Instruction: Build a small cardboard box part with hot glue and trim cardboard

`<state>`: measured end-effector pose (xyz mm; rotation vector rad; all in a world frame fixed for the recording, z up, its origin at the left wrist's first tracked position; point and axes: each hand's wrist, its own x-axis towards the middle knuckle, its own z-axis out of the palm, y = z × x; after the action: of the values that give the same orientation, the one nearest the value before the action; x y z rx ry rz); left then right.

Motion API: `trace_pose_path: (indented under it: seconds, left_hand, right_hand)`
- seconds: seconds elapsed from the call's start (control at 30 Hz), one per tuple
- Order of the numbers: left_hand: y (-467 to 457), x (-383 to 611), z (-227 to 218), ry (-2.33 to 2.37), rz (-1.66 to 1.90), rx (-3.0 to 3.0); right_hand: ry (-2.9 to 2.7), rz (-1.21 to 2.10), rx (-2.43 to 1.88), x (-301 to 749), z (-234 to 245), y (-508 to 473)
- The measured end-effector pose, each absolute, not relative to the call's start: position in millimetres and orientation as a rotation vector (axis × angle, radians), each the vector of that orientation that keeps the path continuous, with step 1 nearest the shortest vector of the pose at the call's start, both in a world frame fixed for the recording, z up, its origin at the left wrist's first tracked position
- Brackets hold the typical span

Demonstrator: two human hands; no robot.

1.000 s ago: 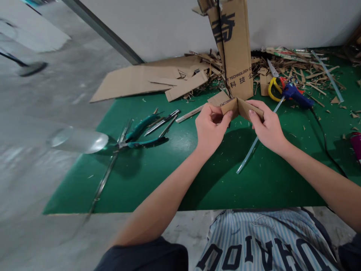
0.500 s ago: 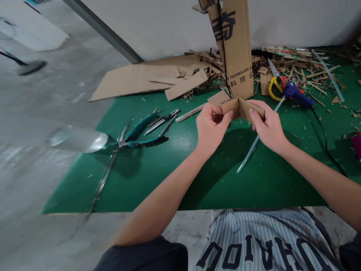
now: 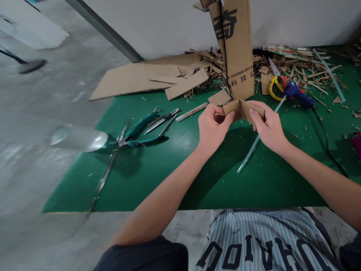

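A tall strip of brown cardboard [image 3: 237, 49] with black printing stands upright over the green mat [image 3: 175, 169]. Its lower end is folded into two short flaps. My left hand [image 3: 213, 128] pinches the left flap between thumb and fingers. My right hand [image 3: 267, 126] grips the right flap, fingers closed over its edge. Both hands hold the piece a little above the mat.
Teal-handled pliers [image 3: 141, 133] and metal blades lie left of my hands. A blue glue gun [image 3: 297, 94] with a black cord, yellow-handled scissors [image 3: 275, 84] and a clear glue stick [image 3: 254, 145] lie to the right. Flat cardboard sheets [image 3: 141, 79] and scraps cover the mat's far edge.
Almost nothing differs: both hands keep the same grip on the folded cardboard, and the view has shifted very slightly.
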<state>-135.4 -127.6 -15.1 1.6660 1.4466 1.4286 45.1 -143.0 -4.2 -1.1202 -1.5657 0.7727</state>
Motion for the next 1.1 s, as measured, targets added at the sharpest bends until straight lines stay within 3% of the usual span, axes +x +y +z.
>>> trace_pose_path:
  seconds: [1.1]
  left_hand:
    - [-129.8,-133.1,-12.8,1.494,1.351,1.67]
  right_hand:
    - [-1.613,0.784,-1.193,47.9,-5.6,-146.4]
